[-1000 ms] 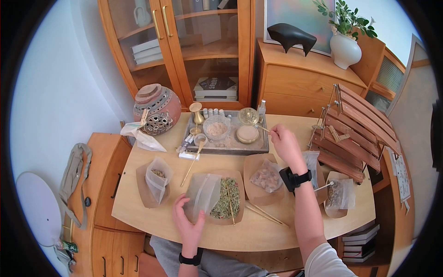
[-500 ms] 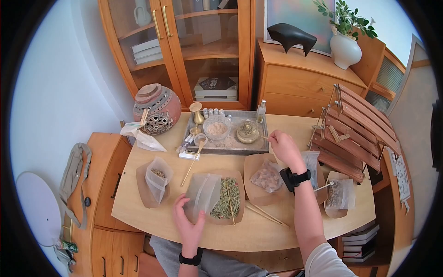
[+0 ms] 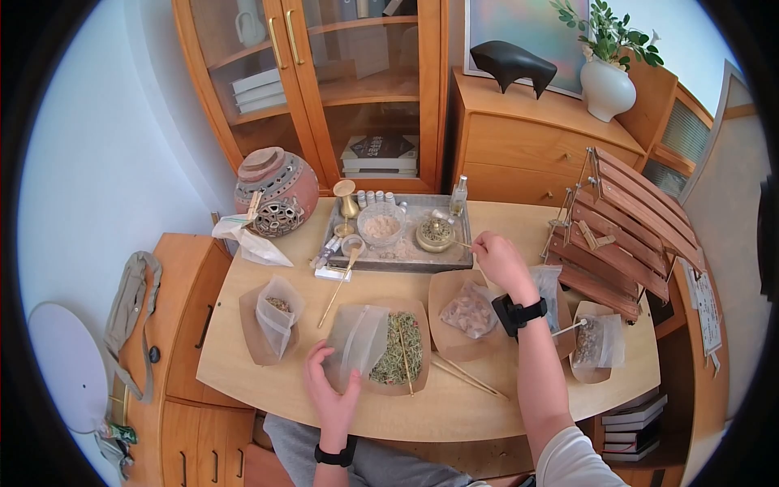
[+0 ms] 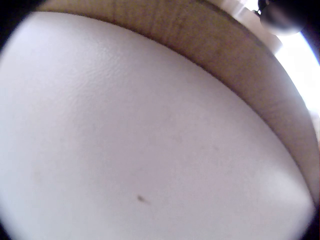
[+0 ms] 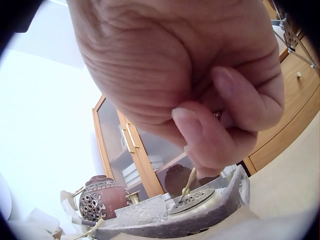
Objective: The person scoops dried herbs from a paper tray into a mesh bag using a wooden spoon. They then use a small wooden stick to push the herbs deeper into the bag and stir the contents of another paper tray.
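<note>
In the head view my right hand (image 3: 501, 261) pinches the thin handle of a brass openwork lid (image 3: 436, 230), which sits on the small round burner in the grey tray (image 3: 381, 264). The right wrist view shows curled fingers, with the handle running down to the patterned lid (image 5: 192, 201). My left hand (image 3: 333, 400) rests at the near left edge of a translucent bag (image 3: 354, 337), thumb and fingers spread around its corner. Beside the bag, dried green herbs (image 3: 399, 349) fill a paper tray, a thin brass stick lying across them. Only skin and wood-coloured surface fill the left wrist view.
A glass bowl of powder (image 3: 381, 226), a brass cup (image 3: 346, 199) and small vials share the tray. Around stand a clay pot (image 3: 280, 191), a bag of resin lumps (image 3: 469, 310), tweezers (image 3: 471, 377), a wooden slatted rack (image 3: 625, 235) and a glass bottle (image 3: 459, 195).
The brass lid has come down from above the burner onto it, with my right hand lowering slightly. A small object now shows behind the lid. My left hand has not moved.
</note>
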`<state>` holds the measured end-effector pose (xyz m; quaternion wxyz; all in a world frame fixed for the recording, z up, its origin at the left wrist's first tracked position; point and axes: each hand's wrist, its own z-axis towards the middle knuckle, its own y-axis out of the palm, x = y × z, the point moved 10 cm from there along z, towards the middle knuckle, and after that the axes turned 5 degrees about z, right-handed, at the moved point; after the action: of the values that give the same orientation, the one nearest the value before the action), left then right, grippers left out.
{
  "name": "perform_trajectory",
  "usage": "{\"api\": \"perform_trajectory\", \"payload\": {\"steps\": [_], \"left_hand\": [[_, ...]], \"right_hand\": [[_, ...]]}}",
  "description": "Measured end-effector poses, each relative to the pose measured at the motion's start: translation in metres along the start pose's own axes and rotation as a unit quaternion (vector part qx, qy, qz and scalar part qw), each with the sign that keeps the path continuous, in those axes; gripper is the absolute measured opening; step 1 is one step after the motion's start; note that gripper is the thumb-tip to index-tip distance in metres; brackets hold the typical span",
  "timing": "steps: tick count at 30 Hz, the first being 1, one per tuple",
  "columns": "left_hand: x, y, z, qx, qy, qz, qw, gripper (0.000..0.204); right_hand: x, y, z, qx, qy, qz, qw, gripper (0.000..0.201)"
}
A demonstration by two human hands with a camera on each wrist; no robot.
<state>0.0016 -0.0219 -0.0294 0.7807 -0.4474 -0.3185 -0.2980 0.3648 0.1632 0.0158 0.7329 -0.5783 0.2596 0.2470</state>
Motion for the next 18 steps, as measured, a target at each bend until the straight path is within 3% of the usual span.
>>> {"api": "perform_trajectory", "payload": {"steps": [18], "left_hand": [[0.0004,0.0,0.0006,0.004,0.004,0.002,1.0,0.052]], "right_hand": [[0.0008,0.0022,-0.0016,-0.023,0.021,-0.019,0.999,0.021]]}}
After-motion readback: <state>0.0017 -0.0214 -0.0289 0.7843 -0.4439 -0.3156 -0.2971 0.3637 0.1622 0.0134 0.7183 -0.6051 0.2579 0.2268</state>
